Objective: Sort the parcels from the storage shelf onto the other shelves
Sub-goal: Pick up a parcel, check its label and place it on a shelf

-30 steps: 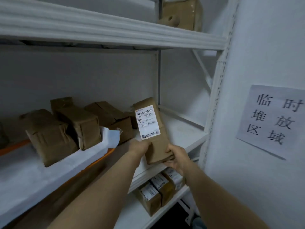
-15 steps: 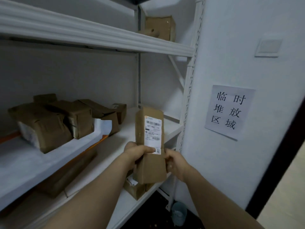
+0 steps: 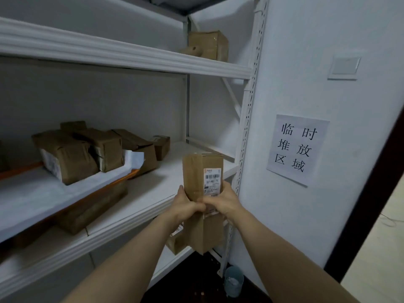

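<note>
Gripping upright parcel (image 3: 202, 171) mid-height: left hand (image 3: 188, 206), right hand (image 3: 220, 202), fingers curled round sides.

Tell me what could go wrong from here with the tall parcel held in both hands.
1. The left hand and right hand grip the parcel only at mid-height; it may slip or tip.
2. The right hand partly covers the shipping label, so it may be misread.
3. The parcel is near the shelf post and might knock it on turning.
</note>
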Tool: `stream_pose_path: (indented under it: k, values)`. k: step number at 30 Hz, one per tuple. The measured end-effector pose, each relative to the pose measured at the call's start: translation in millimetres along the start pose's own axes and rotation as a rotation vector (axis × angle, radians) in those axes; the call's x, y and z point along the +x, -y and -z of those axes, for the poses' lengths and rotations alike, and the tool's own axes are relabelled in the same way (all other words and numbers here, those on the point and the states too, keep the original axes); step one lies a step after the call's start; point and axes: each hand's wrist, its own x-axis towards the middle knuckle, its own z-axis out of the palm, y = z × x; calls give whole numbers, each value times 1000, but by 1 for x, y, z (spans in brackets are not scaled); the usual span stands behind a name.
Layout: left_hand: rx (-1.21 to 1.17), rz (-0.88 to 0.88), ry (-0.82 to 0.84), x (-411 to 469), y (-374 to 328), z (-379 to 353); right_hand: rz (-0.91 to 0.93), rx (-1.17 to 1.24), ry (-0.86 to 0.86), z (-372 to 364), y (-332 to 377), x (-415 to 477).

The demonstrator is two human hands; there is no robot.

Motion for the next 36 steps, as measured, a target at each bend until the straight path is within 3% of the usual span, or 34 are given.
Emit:
stream_pose_path:
  k: [2, 5, 8, 14, 24, 28, 31, 36]
  values:
    - [-89, 4, 58, -4, -3, -2, 10, -74, 27, 10, -7, -3]
    - [-215, -33, -45, -10, -6, -5, 14, -205, 105, 19, -17, -16]
    - [-150, -133, -176, -16, -7, -9, 74, -255, 147, 19, -27, -25]
    - [-12, -130, -322, -23, 3, -25, 115, -242, 92, 17, -46, -34]
    - [-97, -126, -289, -25, -7, -24, 133, -265, 54, 27, -40, -40]
    - [-105, 38, -176, -28, -10, -19, -139, 110, 14, 35, -28, -41]
    - [81, 112, -64, -32, 0, -14, -339, 315, -22, 48, -29, -40]
    - [197, 56, 60, -31, 15, -15, -485, 567, -85, 66, -33, -37]
